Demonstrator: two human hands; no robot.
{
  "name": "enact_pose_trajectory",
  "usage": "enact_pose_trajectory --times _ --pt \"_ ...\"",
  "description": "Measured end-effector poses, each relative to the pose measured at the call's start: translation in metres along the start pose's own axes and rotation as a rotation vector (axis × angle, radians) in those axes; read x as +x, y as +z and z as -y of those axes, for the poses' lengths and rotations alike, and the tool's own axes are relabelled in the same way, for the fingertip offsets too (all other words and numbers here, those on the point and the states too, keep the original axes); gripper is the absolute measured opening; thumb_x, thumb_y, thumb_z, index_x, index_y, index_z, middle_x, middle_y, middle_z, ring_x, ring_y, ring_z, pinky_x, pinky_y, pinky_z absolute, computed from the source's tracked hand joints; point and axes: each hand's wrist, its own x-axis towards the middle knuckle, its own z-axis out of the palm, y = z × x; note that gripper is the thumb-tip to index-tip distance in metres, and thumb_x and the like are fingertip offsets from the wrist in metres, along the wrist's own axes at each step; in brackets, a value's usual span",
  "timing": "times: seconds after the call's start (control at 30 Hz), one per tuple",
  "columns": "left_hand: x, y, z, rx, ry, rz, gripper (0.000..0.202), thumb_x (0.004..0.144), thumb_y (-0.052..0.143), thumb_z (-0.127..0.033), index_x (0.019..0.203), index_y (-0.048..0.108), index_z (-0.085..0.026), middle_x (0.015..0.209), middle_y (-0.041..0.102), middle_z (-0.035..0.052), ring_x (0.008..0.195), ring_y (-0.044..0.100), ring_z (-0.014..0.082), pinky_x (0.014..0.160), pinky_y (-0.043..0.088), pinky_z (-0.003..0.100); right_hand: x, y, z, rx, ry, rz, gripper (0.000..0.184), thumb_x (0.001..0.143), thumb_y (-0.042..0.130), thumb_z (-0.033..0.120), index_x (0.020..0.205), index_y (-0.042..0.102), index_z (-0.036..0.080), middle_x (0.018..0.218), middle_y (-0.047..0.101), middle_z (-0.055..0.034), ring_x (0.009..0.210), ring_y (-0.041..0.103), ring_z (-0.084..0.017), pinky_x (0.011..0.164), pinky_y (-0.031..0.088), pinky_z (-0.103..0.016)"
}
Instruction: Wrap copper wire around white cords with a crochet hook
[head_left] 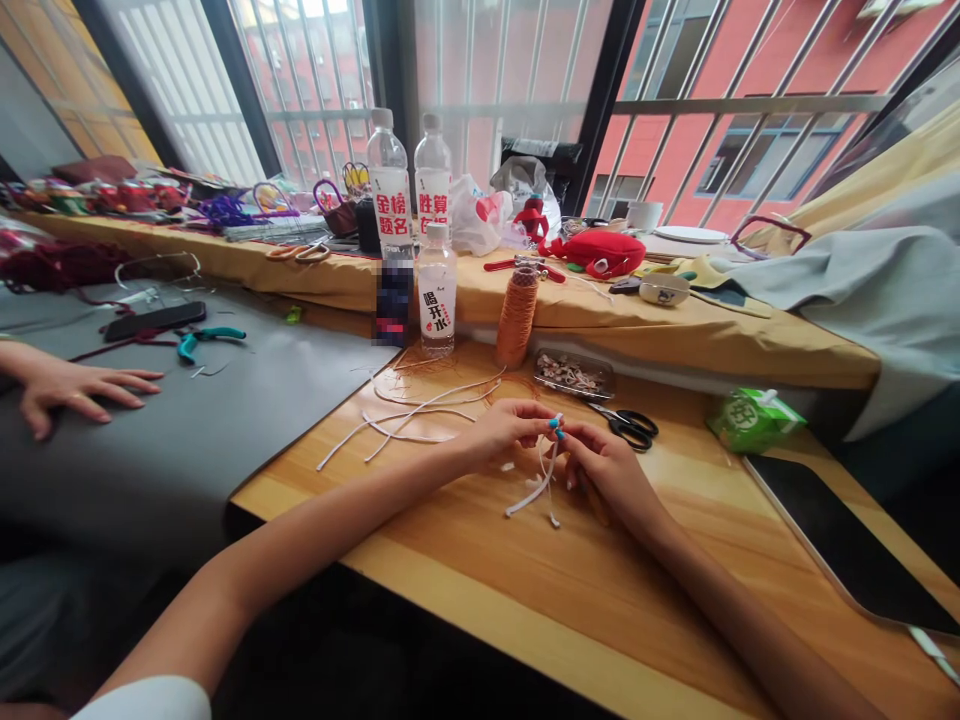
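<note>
My left hand (pixel 521 425) and my right hand (pixel 609 465) meet over the wooden table, both closed on a white cord (pixel 541 488). Bright blue shows at the fingertips of both hands; I cannot tell whether it is nail colour or part of the piece. Two cord ends hang below the fingers, close to the tabletop. More white cord (pixel 409 415) lies in loose loops left of my left hand. Black-handled scissors (pixel 636 430) rest just beyond my right hand, beside a clear tray (pixel 574 378) of small pale pieces.
An orange thread spool (pixel 517 318) and a water bottle (pixel 437 300) stand behind my hands. At right lie a green packet (pixel 754 422) and a dark phone or tablet (pixel 855 540). Another person's hand (pixel 82 390) rests on the grey mat, near teal pliers (pixel 210 342).
</note>
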Motion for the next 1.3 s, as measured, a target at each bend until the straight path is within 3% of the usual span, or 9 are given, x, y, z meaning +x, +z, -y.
enact_pose_trajectory --times 0.17,0.33,0.43,0.57,0.7,0.9,1.07,1.17,1.3 --pt "-0.003 0.004 -0.002 -0.023 0.000 -0.068 0.031 0.055 0.067 -0.033 0.071 0.058 -0.009 0.058 0.052 -0.0024 0.049 0.039 0.0038 0.049 0.027 0.019 -0.001 0.001 0.001 0.007 0.005 0.002 0.028 0.071 0.051 0.041 0.084 0.057 0.016 0.060 0.058 0.0011 0.039 0.047 -0.008 0.039 0.037 -0.020" --pt "-0.005 0.006 -0.005 -0.014 -0.045 -0.099 0.038 0.053 0.067 -0.030 0.084 0.055 -0.011 0.053 0.049 -0.0055 0.045 0.038 0.0043 0.046 0.025 0.019 -0.002 0.002 -0.001 -0.078 -0.024 0.022 0.026 0.074 0.049 0.037 0.086 0.059 0.016 0.055 0.055 0.0023 0.039 0.046 -0.008 0.038 0.036 -0.019" --pt "-0.005 0.007 -0.007 0.067 -0.028 -0.108 0.030 0.055 0.065 -0.032 0.074 0.057 -0.010 0.053 0.048 -0.0046 0.045 0.036 0.0039 0.046 0.024 0.019 -0.003 0.002 -0.001 -0.097 -0.032 0.029 0.025 0.074 0.049 0.035 0.085 0.060 0.016 0.051 0.053 0.0032 0.039 0.046 -0.008 0.039 0.035 -0.019" --pt "-0.007 0.008 -0.009 0.098 -0.008 -0.174 0.029 0.054 0.066 -0.035 0.065 0.057 -0.010 0.052 0.048 -0.0049 0.046 0.035 0.0041 0.045 0.023 0.020 0.000 0.000 -0.001 -0.017 0.022 0.073 0.029 0.075 0.047 0.039 0.080 0.061 0.014 0.045 0.051 0.0033 0.038 0.046 -0.008 0.039 0.034 -0.019" --pt "-0.008 0.008 -0.009 0.106 -0.023 -0.197 0.026 0.057 0.064 -0.035 0.064 0.057 -0.011 0.048 0.045 -0.0059 0.042 0.030 0.0033 0.043 0.021 0.020 0.002 0.001 0.001 0.109 0.109 0.158 0.032 0.069 0.055 0.041 0.085 0.061 0.014 0.055 0.057 0.0018 0.040 0.049 -0.007 0.038 0.030 -0.018" --pt "-0.008 0.009 -0.009 0.162 0.059 -0.182 0.022 0.057 0.063 -0.031 0.063 0.057 -0.010 0.053 0.049 -0.0037 0.045 0.037 0.0044 0.045 0.026 0.019 0.000 0.004 0.003 0.175 0.173 0.180 0.029 0.065 0.060 0.041 0.075 0.062 0.014 0.052 0.053 0.0032 0.040 0.047 -0.006 0.038 0.026 -0.018" --pt "-0.007 0.009 -0.008 0.093 0.039 -0.182 0.032 0.057 0.063 -0.039 0.067 0.057 -0.010 0.056 0.051 -0.0024 0.042 0.036 0.0034 0.042 0.025 0.019 0.003 0.002 -0.004 0.233 0.178 0.190 0.027 0.063 0.063 0.041 0.062 0.060 0.014 0.047 0.051 0.0035 0.039 0.044 -0.005 0.039 0.027 -0.018" --pt "-0.006 0.008 -0.005 0.073 0.059 -0.169 0.034 0.056 0.064 -0.040 0.069 0.055 -0.010 0.056 0.051 -0.0026 0.042 0.037 0.0033 0.042 0.026 0.018 0.004 0.002 -0.008 0.309 0.222 0.215 0.026 0.064 0.063 0.040 0.071 0.063 0.015 0.045 0.050 0.0043 0.039 0.044 -0.005 0.039 0.026 -0.017" --pt "-0.005 0.007 -0.003 0.074 0.109 -0.125 0.031 0.061 0.062 -0.038 0.073 0.053 -0.011 0.060 0.051 -0.0022 0.046 0.039 0.0036 0.043 0.026 0.017 0.003 0.003 -0.007 0.392 0.250 0.253 0.026 0.063 0.064 0.038 0.078 0.065 0.016 0.059 0.058 0.0014 0.041 0.044 -0.003 0.039 0.027 -0.017"
